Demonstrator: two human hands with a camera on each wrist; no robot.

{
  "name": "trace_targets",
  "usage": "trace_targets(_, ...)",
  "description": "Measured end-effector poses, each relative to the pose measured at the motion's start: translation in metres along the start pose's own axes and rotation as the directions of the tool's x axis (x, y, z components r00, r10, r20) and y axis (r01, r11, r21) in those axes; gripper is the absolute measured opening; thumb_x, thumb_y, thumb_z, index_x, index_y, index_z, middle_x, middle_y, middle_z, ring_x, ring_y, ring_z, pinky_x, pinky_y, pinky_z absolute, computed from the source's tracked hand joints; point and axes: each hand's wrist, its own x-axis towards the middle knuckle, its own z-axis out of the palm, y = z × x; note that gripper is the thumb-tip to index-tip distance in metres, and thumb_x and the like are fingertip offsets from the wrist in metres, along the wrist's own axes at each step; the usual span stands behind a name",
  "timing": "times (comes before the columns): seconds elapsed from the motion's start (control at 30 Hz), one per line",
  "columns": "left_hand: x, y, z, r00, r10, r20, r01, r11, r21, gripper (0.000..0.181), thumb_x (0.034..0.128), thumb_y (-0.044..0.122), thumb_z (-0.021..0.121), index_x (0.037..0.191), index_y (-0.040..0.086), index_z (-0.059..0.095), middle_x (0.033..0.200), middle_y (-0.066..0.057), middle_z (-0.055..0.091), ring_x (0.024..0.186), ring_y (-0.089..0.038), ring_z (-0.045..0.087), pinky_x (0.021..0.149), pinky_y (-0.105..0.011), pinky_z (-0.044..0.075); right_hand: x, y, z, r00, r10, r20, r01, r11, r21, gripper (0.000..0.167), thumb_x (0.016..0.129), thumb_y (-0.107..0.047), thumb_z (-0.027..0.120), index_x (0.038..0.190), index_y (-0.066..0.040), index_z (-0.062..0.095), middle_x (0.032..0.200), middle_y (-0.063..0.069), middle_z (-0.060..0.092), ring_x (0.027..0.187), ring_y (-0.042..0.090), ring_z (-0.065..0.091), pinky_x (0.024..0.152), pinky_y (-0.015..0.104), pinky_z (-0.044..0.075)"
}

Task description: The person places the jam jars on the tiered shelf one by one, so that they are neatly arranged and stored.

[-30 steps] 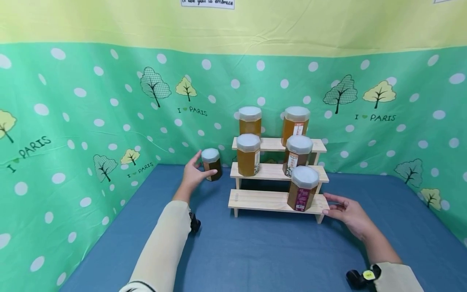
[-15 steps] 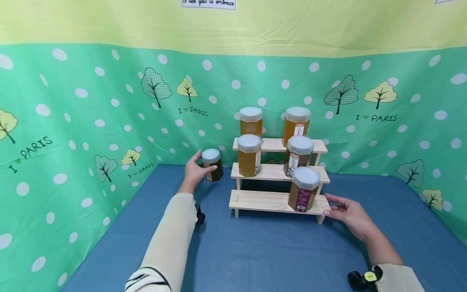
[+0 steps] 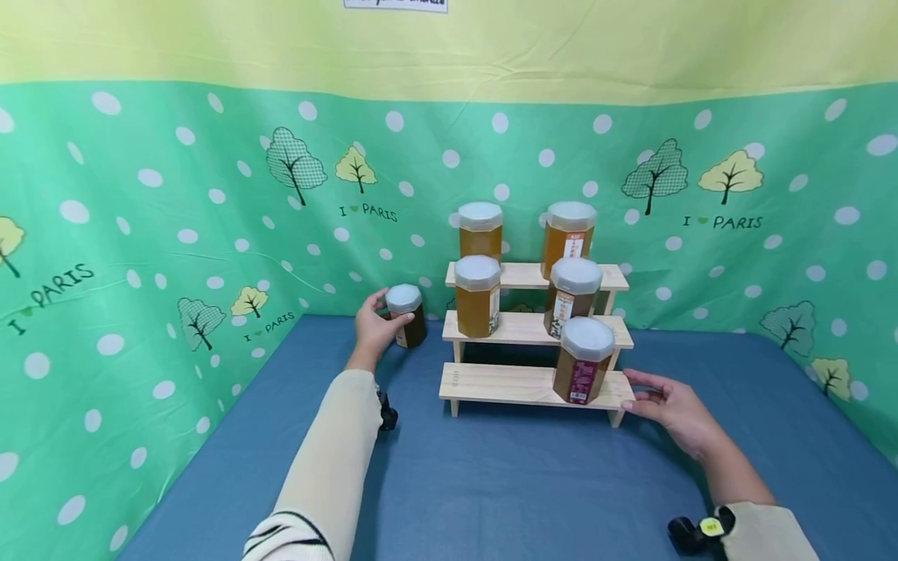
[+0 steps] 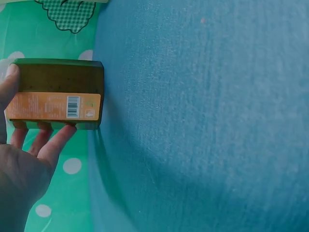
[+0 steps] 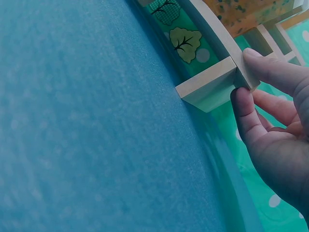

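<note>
My left hand [image 3: 375,331] grips a dark honey jar [image 3: 415,326] with a pale lid, left of a wooden three-step stand [image 3: 501,382]. In the left wrist view, the thumb lies near the lid and fingertips press the side of the jar [image 4: 58,77], below its orange label. The jar is upright at the tabletop; whether it touches cannot be told. My right hand [image 3: 677,413] pinches the right end of the lowest step, its thumb and fingers on opposite faces of the board [image 5: 223,41]. A honey jar [image 3: 584,362] with a purple label stands at that step's right.
On the middle step are two honey jars, one golden [image 3: 478,300] and one darker [image 3: 571,304]. The top step holds two more, at left [image 3: 480,234] and right [image 3: 567,241]. A green printed cloth [image 3: 210,179] hangs behind the blue tabletop [image 3: 491,483].
My left hand's thumb and fingers have closed in on the dark honey jar, and its forearm has shifted slightly right. The right hand stays at the stand's end.
</note>
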Motion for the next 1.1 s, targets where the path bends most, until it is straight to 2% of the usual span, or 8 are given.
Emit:
trace_targets(0.4, -0.012, -0.004, -0.003, 0.999, 0.048, -0.013, -0.048, 0.999, 0.002, 0.073, 0.0781, 0.012, 0.083, 0.141, 0.007, 0.047, 0.13, -0.019, 0.053, 0.113, -0.037, 0.057, 0.089, -0.048, 0.051, 0.0, 0.0, 0.001, 1.0, 0.012, 0.001, -0.012, 1.0, 0.006, 0.077, 0.089, -0.031, 0.074, 0.147, 0.003, 0.038, 0.143, 0.028, 0.042, 0.105, 0.024, 0.054, 0.079, 0.024, 0.051)
trace_targets(0.7, -0.028, 0.0, -0.007, 0.999, 0.035, -0.037, -0.036, 0.999, -0.032, 0.071, 0.0758, 0.01, 0.085, 0.138, 0.006, 0.05, 0.124, -0.019, 0.054, 0.107, -0.035, 0.059, 0.084, -0.048, 0.053, 0.0, -0.003, 0.0, 1.0, 0.006, 0.0, -0.006, 1.0, 0.005, 0.077, 0.088, -0.031, 0.074, 0.147, 0.004, 0.038, 0.142, 0.028, 0.042, 0.105, 0.025, 0.053, 0.079, 0.024, 0.051)
trace_targets(1.1, -0.043, 0.0, -0.015, 0.999, 0.022, -0.036, -0.023, 0.999, -0.039, 0.073, 0.0739, 0.01, 0.086, 0.137, 0.005, 0.051, 0.123, -0.02, 0.056, 0.104, -0.036, 0.06, 0.085, -0.047, 0.053, 0.0, -0.001, 0.0, 1.0, 0.006, -0.002, -0.006, 1.0, 0.004, 0.076, 0.088, -0.031, 0.074, 0.147, 0.003, 0.039, 0.143, 0.028, 0.041, 0.105, 0.025, 0.053, 0.079, 0.023, 0.051)
